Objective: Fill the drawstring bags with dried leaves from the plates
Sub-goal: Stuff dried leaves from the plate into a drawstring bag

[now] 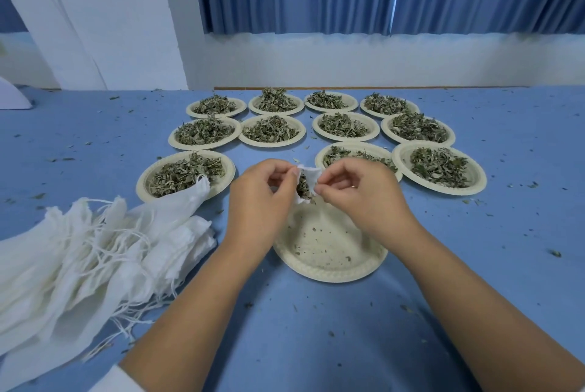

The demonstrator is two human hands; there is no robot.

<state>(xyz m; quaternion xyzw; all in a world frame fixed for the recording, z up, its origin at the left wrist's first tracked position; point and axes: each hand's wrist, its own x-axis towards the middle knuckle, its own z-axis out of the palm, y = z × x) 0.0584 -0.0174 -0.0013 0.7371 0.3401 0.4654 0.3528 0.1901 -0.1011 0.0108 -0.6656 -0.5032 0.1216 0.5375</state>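
Observation:
A small white drawstring bag (306, 177) hangs above a nearly bare cream paper plate (329, 252). My left hand (259, 198) pinches its left edge and my right hand (357, 192) pinches its right edge. The mouth is held apart and dried leaves show inside. Only crumbs lie on the plate below. Several plates heaped with dried leaves stand behind, the nearest at left (185, 175) and right (438, 167).
A pile of flat white drawstring bags (95, 252) with loose strings covers the table's left side, one bag leaning on the near-left plate. Leaf crumbs are scattered over the blue tabletop (493, 233). A white wall and blue curtains stand behind the table.

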